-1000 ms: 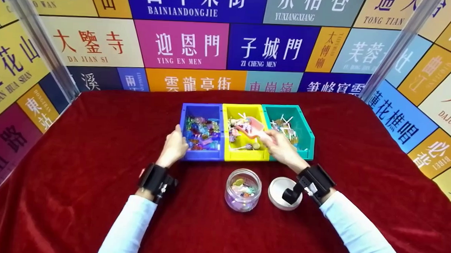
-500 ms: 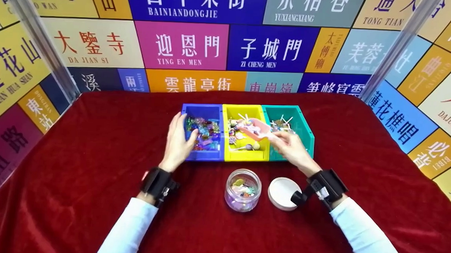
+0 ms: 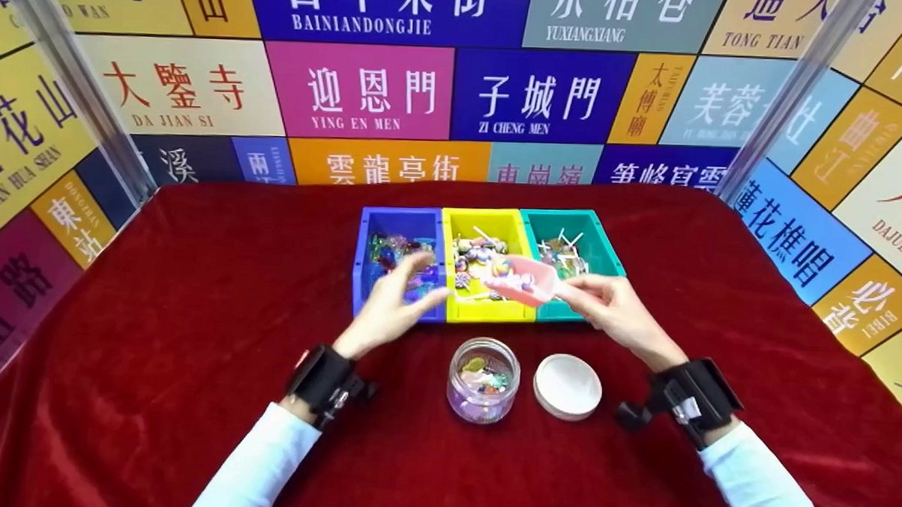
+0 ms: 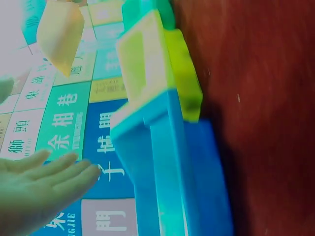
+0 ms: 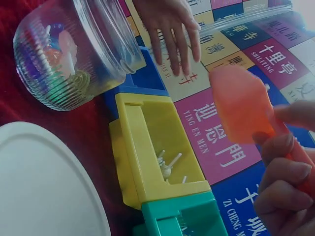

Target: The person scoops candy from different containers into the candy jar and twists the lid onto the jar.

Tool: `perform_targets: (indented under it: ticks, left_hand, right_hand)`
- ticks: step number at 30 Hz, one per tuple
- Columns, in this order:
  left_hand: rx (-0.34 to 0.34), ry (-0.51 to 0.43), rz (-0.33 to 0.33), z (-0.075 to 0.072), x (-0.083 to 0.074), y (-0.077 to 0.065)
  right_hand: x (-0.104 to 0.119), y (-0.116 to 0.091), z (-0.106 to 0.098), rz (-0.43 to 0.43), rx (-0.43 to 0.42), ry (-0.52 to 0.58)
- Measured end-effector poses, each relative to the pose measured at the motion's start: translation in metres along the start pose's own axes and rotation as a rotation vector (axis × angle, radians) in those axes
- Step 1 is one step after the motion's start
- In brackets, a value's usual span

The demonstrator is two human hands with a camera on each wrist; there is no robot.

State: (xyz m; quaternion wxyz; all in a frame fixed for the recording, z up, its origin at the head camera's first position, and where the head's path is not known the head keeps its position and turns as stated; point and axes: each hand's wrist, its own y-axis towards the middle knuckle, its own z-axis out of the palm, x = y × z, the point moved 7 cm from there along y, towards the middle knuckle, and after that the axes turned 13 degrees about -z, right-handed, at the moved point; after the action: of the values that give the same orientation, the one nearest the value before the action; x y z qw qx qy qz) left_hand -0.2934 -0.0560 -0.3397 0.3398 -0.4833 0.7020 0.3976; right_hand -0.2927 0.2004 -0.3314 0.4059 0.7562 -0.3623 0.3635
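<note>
My right hand [image 3: 618, 312] grips the handle of a pink scoop [image 3: 523, 284] above the yellow bin [image 3: 486, 313]. Small lollipop charms with swirled heads lie in the scoop's bowl. In the right wrist view the fingers [image 5: 285, 172] curl round that handle, and the scoop [image 5: 241, 105] shows its underside. My left hand [image 3: 391, 305] holds nothing and hovers over the blue bin [image 3: 359, 280], fingers extended toward the scoop. More lollipop charms lie in the yellow bin. Colourful translucent pieces fill part of the blue bin, partly hidden by the left hand.
A clear jar [image 3: 483, 408], lidless and with mixed small pieces inside, stands in front of the bins. Its white lid [image 3: 568, 387] lies to the right. The teal bin [image 3: 583, 228] holds white-stick pieces. Red cloth [image 3: 193, 334] covers the table; a sign-patterned wall [image 3: 359, 89] rises behind.
The right hand has lifted the scoop out of the yellow bin's contents and moved slightly right and nearer. The left hand has left the blue bin's left edge and moved right over it.
</note>
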Motion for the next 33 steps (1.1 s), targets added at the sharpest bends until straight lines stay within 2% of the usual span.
perform_targets:
  ticks: [4,7,10,13,17,21,27,33]
  left_hand:
    - [0.223,-0.031,-0.069,0.018,0.002,-0.006]
    - [0.368,-0.041,-0.082,0.029,0.003,-0.012]
    - [0.483,-0.057,-0.076,0.038,0.002,-0.016]
    - [0.557,-0.046,-0.061,0.047,0.001,-0.021]
    - [0.623,0.013,-0.061,0.059,0.002,-0.026]
    - [0.664,0.104,-0.064,0.070,0.003,-0.030]
    - [0.650,0.254,-0.009,0.075,0.003,-0.033]
    - [0.650,0.279,0.015,0.078,0.003,-0.033]
  right_hand:
    - [0.005,-0.008,0.000,-0.022,0.067,0.008]
    - [0.009,-0.014,0.002,-0.050,0.119,0.015]
    - [0.012,-0.018,0.003,-0.078,0.169,0.001]
    - [0.013,-0.020,0.003,-0.085,0.205,-0.026]
    - [0.013,-0.023,0.003,-0.068,0.246,-0.067]
    - [0.014,-0.023,0.005,-0.095,0.301,-0.122]
    - [0.019,-0.024,0.008,-0.152,0.366,-0.170]
    - [0.031,-0.020,0.009,-0.197,0.441,-0.273]
